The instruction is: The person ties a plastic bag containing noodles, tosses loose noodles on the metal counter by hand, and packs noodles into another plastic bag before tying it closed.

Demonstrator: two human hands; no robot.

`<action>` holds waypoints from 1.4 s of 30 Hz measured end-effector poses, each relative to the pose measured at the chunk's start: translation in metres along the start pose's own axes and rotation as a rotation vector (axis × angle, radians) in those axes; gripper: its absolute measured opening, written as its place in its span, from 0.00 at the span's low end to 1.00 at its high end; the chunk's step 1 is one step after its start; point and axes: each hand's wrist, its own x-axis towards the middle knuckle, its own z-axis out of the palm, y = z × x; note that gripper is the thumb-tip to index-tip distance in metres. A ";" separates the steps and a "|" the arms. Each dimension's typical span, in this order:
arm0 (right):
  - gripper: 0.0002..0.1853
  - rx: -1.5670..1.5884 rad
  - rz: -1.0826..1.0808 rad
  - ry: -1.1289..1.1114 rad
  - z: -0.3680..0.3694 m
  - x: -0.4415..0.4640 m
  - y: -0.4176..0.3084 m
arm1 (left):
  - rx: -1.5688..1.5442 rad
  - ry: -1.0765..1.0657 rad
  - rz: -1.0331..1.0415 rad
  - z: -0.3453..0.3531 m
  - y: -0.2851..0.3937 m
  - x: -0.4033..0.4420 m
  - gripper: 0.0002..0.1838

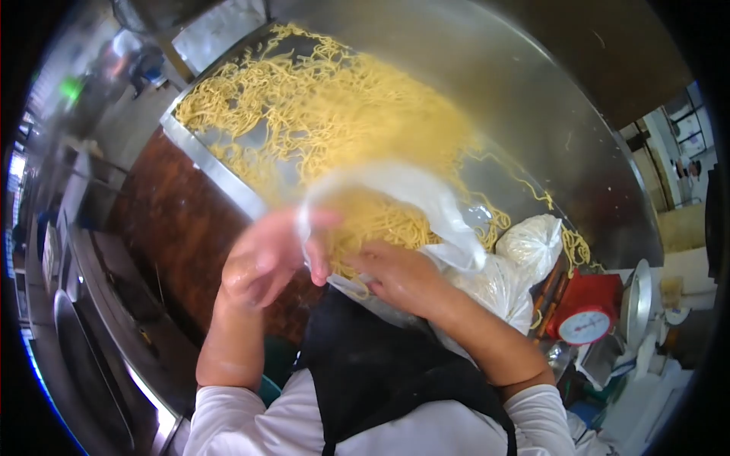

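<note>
Yellow noodles are spread in a thick layer over the metal work surface. A thin white plastic bag, blurred by motion, arches over the noodles between my hands. My left hand is at the bag's left edge, its fingers bent around the thin plastic. Low over the near noodles, my right hand has its fingertips pointing left; whether they hold anything is not clear. Beyond my right wrist lie filled clear bags with pale contents.
To the right stands a red scale with a round dial, beside a metal pan. Wooden sticks lie between scale and bags. The surface has a raised metal edge at left. A person is far off at upper left.
</note>
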 end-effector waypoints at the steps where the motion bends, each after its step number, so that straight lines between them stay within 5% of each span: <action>1: 0.12 -0.002 0.006 -0.043 0.008 -0.003 0.001 | 0.012 0.008 0.008 -0.004 -0.001 -0.003 0.44; 6: 0.05 -0.130 0.057 -0.194 0.013 -0.013 0.006 | 0.127 0.142 0.023 -0.014 -0.005 -0.022 0.34; 9: 0.07 -0.026 0.048 -0.100 0.003 -0.014 0.006 | 0.178 0.451 -0.077 -0.032 -0.013 -0.038 0.16; 14: 0.11 -0.106 0.306 -0.091 -0.007 0.011 -0.027 | 0.081 0.595 -0.119 -0.045 -0.030 -0.053 0.13; 19: 0.14 -0.204 0.191 0.022 0.036 0.007 -0.017 | 0.028 0.607 -0.113 -0.039 -0.032 -0.047 0.12; 23: 0.15 -0.014 0.057 0.069 0.036 -0.001 0.007 | 0.296 0.650 -0.218 -0.053 -0.033 -0.044 0.11; 25: 0.15 0.201 0.185 -0.032 0.021 -0.003 0.008 | 0.420 0.661 -0.287 -0.057 -0.041 -0.039 0.11; 27: 0.16 0.418 0.308 -0.129 0.012 -0.004 0.009 | 0.981 0.711 -0.093 -0.051 -0.051 -0.035 0.23; 28: 0.17 0.584 0.419 -0.149 0.010 -0.005 0.010 | 0.984 0.703 -0.090 -0.045 -0.050 -0.029 0.23; 30: 0.19 0.751 0.530 -0.163 0.006 -0.005 0.009 | 1.871 0.410 0.406 -0.025 -0.043 -0.019 0.39; 32: 0.18 0.844 0.722 -0.010 -0.001 -0.004 0.002 | 1.793 0.229 0.409 0.001 -0.032 -0.014 0.44; 34: 0.16 0.674 0.525 0.117 -0.010 -0.005 -0.007 | 1.429 -0.146 0.453 0.026 -0.027 0.000 0.44; 35: 0.15 0.501 0.329 0.242 -0.017 -0.004 -0.013 | 1.441 -0.139 0.458 0.036 -0.032 0.007 0.44; 37: 0.14 0.496 0.249 0.328 -0.039 -0.003 -0.037 | 0.870 0.022 0.285 0.055 -0.043 0.020 0.36; 40: 0.10 0.545 0.129 0.469 -0.057 -0.006 -0.044 | 0.836 -0.200 0.172 0.052 -0.053 0.045 0.24; 42: 0.09 0.880 0.150 0.585 -0.072 -0.010 -0.053 | 0.874 -0.284 0.109 0.056 -0.046 0.053 0.16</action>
